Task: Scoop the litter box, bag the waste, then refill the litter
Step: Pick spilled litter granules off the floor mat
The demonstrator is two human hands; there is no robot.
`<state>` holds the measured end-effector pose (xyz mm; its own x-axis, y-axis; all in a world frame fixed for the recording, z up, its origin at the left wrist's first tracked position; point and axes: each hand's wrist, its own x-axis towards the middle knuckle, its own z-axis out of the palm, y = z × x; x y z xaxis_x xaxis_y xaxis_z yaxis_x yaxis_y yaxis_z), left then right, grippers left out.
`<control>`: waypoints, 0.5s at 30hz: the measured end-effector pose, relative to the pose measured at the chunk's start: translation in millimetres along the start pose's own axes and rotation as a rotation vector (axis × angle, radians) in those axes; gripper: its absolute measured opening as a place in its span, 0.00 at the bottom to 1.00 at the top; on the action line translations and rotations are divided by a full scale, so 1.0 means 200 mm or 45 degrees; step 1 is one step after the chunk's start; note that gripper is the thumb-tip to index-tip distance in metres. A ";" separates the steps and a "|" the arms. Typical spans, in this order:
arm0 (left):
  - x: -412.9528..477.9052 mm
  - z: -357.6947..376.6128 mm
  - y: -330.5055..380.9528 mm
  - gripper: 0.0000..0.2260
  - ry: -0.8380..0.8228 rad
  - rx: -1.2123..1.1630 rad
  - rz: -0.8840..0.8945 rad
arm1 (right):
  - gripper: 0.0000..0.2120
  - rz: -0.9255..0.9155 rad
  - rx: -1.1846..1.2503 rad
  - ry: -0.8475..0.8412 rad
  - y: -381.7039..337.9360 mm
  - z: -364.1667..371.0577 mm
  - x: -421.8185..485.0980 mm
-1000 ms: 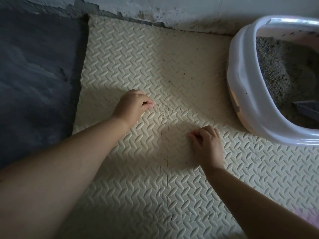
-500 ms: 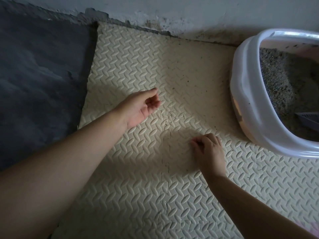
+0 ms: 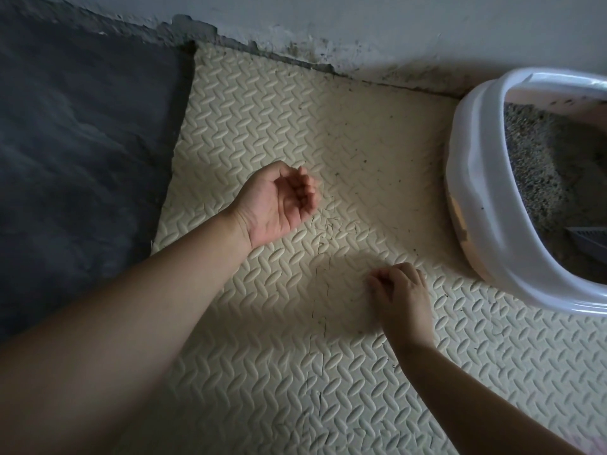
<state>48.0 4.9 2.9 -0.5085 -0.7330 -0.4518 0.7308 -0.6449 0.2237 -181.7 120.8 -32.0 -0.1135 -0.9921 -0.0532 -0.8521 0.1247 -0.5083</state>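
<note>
A white litter box sits at the right edge on a cream foam mat, filled with grey litter. Part of a grey scoop lies inside it. My left hand hovers over the middle of the mat, palm turned up and cupped, fingers loosely curled; nothing shows in the palm. My right hand is lower and nearer the box, knuckles up, curled fingertips down on the mat. I cannot tell if they pinch anything.
Dark specks of scattered litter dot the mat near the box and along the stained wall at the back. Dark grey floor lies left of the mat. A seam runs down the mat between my hands.
My left hand has lifted off the mat and rolled from knuckles-up to palm-up and cupped. The right hand has stayed in place, fingertips down. The view has tilted down a little.
</note>
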 end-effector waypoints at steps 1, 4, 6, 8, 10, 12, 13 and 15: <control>0.00 0.00 0.00 0.05 0.004 0.010 0.002 | 0.05 -0.003 -0.003 -0.002 0.00 0.00 0.00; 0.00 -0.01 0.00 0.07 0.046 0.021 0.003 | 0.05 -0.002 0.006 -0.004 0.00 0.00 0.00; 0.01 0.00 -0.01 0.11 0.081 0.015 0.023 | 0.05 0.000 0.015 -0.004 0.00 0.00 0.00; 0.01 0.00 -0.02 0.15 0.070 -0.023 0.047 | 0.05 0.019 0.033 -0.017 0.00 0.00 0.00; 0.01 0.01 -0.03 0.19 0.000 -0.071 0.057 | 0.04 0.021 0.094 0.001 -0.03 0.00 0.01; 0.02 0.01 -0.05 0.21 -0.065 -0.121 0.073 | 0.02 -0.013 0.219 0.075 -0.11 0.00 0.02; 0.02 0.02 -0.06 0.22 -0.090 -0.152 0.083 | 0.02 -0.042 0.278 0.124 -0.17 0.00 0.03; 0.04 0.04 -0.08 0.22 -0.113 -0.199 0.109 | 0.02 -0.114 0.379 0.219 -0.31 -0.01 0.07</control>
<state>28.0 8.3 3.3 -0.4745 -0.8044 -0.3574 0.8314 -0.5429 0.1181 -130.6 99.6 0.5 -0.1513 -0.9792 0.1355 -0.6789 0.0033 -0.7342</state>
